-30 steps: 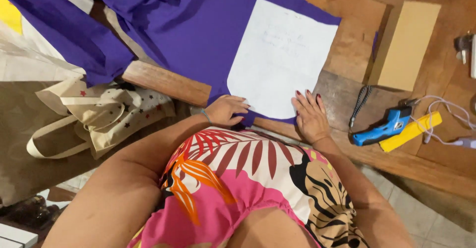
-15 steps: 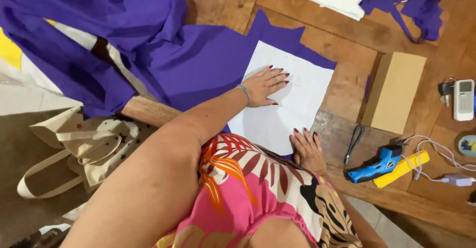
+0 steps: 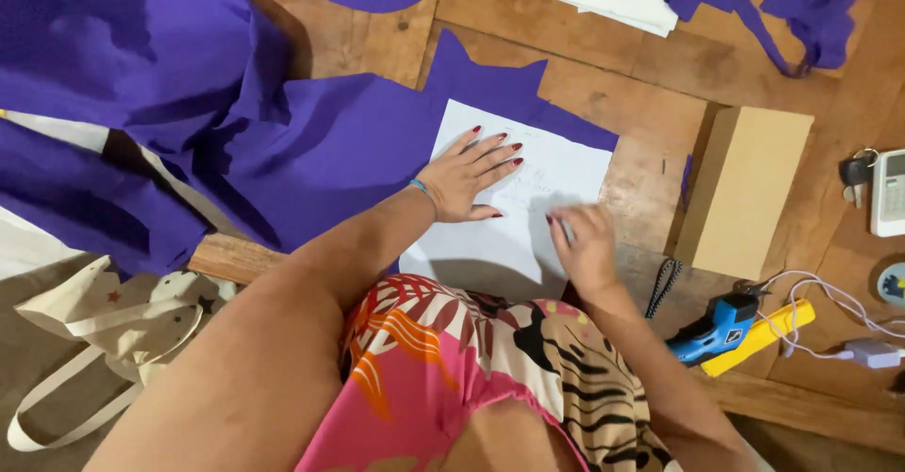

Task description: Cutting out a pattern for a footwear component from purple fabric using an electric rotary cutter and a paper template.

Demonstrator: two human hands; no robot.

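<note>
While my weight leans over the rough plank worktable (image 3: pixel 650 76), soft purple fabric (image 3: pixel 311 142) lies spread flat across it, wrinkled toward its far left edge. On the fabric's right end sits a white paper pattern (image 3: pixel 490 246), smooth, with a rounded near edge, seemingly laid there as a template. My left hand (image 3: pixel 467 175) presses it down, fingers fanned wide, likely to stop slipping. My right hand (image 3: pixel 586 246), just right of the pattern's lower edge, is blurred; I cannot tell its grip. Right of the pattern stands a plain cardboard box (image 3: pixel 745 189), with a blue glue gun (image 3: pixel 712 331) nearer me.
</note>
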